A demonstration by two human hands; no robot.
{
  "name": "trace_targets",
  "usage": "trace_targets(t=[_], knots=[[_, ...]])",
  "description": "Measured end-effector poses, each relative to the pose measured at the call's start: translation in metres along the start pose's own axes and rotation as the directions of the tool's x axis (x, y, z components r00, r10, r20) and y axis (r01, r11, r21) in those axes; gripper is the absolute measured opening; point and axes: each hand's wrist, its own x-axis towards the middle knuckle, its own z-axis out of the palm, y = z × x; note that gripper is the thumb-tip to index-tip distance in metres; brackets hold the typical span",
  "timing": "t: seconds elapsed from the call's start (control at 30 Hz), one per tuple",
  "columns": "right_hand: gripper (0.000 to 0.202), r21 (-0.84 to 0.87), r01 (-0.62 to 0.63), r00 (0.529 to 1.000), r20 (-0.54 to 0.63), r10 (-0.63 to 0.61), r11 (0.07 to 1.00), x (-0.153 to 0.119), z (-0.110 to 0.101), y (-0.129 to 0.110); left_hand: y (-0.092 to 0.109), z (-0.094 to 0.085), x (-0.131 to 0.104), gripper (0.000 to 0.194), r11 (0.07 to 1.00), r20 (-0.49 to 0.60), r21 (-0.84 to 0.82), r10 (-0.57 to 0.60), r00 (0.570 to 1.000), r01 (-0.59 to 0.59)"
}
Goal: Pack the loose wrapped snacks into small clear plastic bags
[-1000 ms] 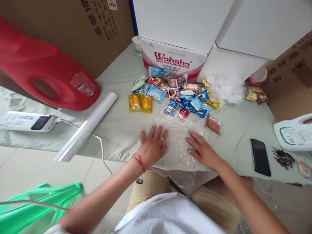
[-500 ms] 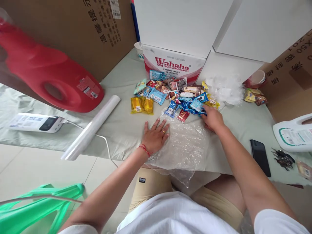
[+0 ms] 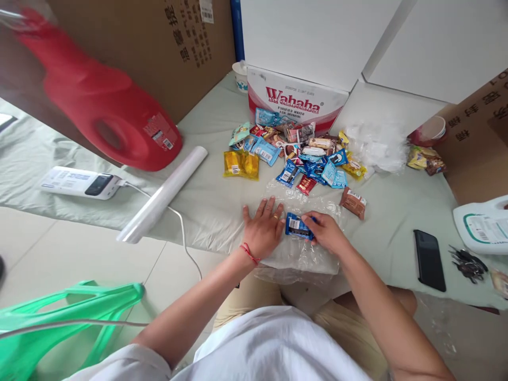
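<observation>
right hand (image 3: pixel 323 233) pinching blue snack packet (image 3: pixel 297 226) over clear plastic sheet (image 3: pixel 305 248)

fingers closed on the packet's right end, packet lying flat on the sheet just beside the left hand (image 3: pixel 264 227) — palm down, fingers spread, holding nothing. risk: the loose, crinkled sheet may slide off the table edge (image 3: pixel 214 233) — only 1 palm pins it.

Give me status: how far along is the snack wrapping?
Done: clear plastic sheet lies spread flat, left hand pressing it. In hand: right hand sets one blue packet on the sheet. Left: the snack pile and brown packet remain off the sheet.
</observation>
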Motion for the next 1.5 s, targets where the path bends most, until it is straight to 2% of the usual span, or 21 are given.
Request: trace_targets(t=[0.03, 0.07, 0.13, 0.17, 0.23, 0.3, 0.37, 0.47, 0.57, 0.63, 0.7, 0.8, 0.87, 0.93, 1.0, 1.13, 1.2, 1.27, 1.37, 1.43, 1.5], knots=[[0.04, -0.174, 0.066, 0.995, -0.065, -0.078, 0.982, 0.0, 0.005, 0.002, -0.005, -0.005, 0.0, 0.053, 1.0, 0.011, 0.0, 0.006, 1.0, -0.006], [0.037, -0.358, 0.111, 0.977, -0.132, -0.168, 0.927, 0.0, 0.007, 0.004, -0.011, -0.009, 0.001, 0.053, 1.0, 0.02, 0.005, 0.014, 1.0, -0.014], [0.037, -0.63, 0.156, 0.922, -0.184, -0.342, 0.761, -0.004, 0.006, 0.007, -0.024, -0.014, 0.0, 0.052, 0.999, 0.028, 0.019, 0.042, 0.999, -0.042], [0.041, -0.701, 0.197, 0.901, -0.146, -0.408, 0.685, -0.006, 0.004, 0.009, -0.03, -0.014, 0.0, 0.051, 0.998, 0.031, 0.025, 0.063, 0.998, -0.063], [0.05, -0.75, 0.344, 0.869, 0.025, -0.495, 0.565, -0.011, 0.002, 0.011, -0.039, -0.013, -0.002, 0.052, 0.994, 0.034, 0.031, 0.102, 0.994, -0.103], [0.051, -0.728, 0.457, 0.84, 0.163, -0.518, 0.511, -0.013, 0.001, 0.013, -0.044, -0.009, -0.005, 0.053, 0.992, 0.025, 0.037, 0.12, 0.992, -0.121], [0.046, -0.707, 0.463, 0.846, 0.173, -0.504, 0.535, -0.012, 0.001, 0.015, -0.044, -0.006, -0.007, 0.054, 0.992, 0.008, 0.045, 0.114, 0.993, -0.114], [0.04, -0.651, 0.424, 0.855, 0.059, -0.515, 0.63, -0.013, -0.003, 0.014, -0.042, -0.004, -0.009, 0.054, 0.994, -0.003, 0.054, 0.094, 0.996, -0.094], [0.042, -0.561, 0.407, 0.835, -0.092, -0.543, 0.721, -0.018, -0.004, 0.008, -0.041, -0.004, -0.01, 0.055, 0.995, -0.003, 0.06, 0.084, 0.996, -0.084], [0.043, -0.534, 0.394, 0.829, -0.144, -0.54, 0.748, -0.021, 0.002, 0.005, -0.041, -0.005, -0.011, 0.055, 0.995, -0.008, 0.059, 0.087, 0.996, -0.086], [0.044, -0.553, 0.383, 0.844, -0.115, -0.523, 0.74, -0.022, 0.012, 0.006, -0.041, -0.006, -0.011, 0.055, 0.994, -0.017, 0.052, 0.094, 0.995, -0.093], [0.046, -0.584, 0.399, 0.872, 0.004, -0.489, 0.707, -0.015, 0.017, 0.01, -0.042, -0.005, -0.01, 0.054, 0.994, -0.029, 0.044, 0.097, 0.995, -0.096], [0.038, -0.58, 0.407, 0.87, 0.01, -0.493, 0.706, -0.002, 0.008, 0.007, -0.042, -0.004, -0.01, 0.054, 0.994, -0.035, 0.044, 0.098, 0.995, -0.096], [0.029, -0.628, 0.388, 0.85, -0.039, -0.525, 0.675, 0.021, -0.01, -0.001, -0.043, -0.003, -0.01, 0.054, 0.994, -0.036, 0.047, 0.101, 0.994, -0.099], [0.036, -0.752, 0.318, 0.836, -0.065, -0.545, 0.577, 0.053, -0.03, -0.01, -0.045, -0.002, -0.01, 0.054, 0.993, -0.033, 0.053, 0.106, 0.994, -0.104], [0.046, -0.919, 0.14, 0.89, -0.046, -0.454, 0.368, 0.117, -0.057, -0.015, -0.046, -0.002, -0.01, 0.054, 0.992, -0.031, 0.066, 0.11, 0.993, -0.108], [0.043, -0.944, 0.102, 0.899, -0.047, -0.435, 0.312, 0.135, -0.064, -0.01, -0.046, -0.003, -0.01, 0.054, 0.992, -0.034, 0.069, 0.104, 0.994, -0.101], [0.04, -0.955, 0.09, 0.885, -0.054, -0.463, 0.283, 0.139, -0.071, -0.005, -0.045, -0.003, -0.01, 0.053, 0.993, -0.033, 0.065, 0.097, 0.995, -0.095], [0.037, -0.938, 0.085, 0.832, -0.119, -0.542, 0.337, 0.123, -0.08, -0.004, -0.045, -0.003, -0.01, 0.053, 0.994, -0.028, 0.053, 0.098, 0.995, -0.096], [0.039, -0.877, 0.089, 0.787, -0.229, -0.573, 0.473, 0.102, -0.084, -0.008, -0.046, -0.003, -0.01, 0.054, 0.994, -0.026, 0.045, 0.1, 0.995, -0.098], [0.043, -0.73, 0.125, 0.783, -0.343, -0.518, 0.672, 0.076, -0.082, -0.013, -0.046, -0.002, -0.01, 0.054, 0.994, -0.025, 0.04, 0.1, 0.995, -0.099]])
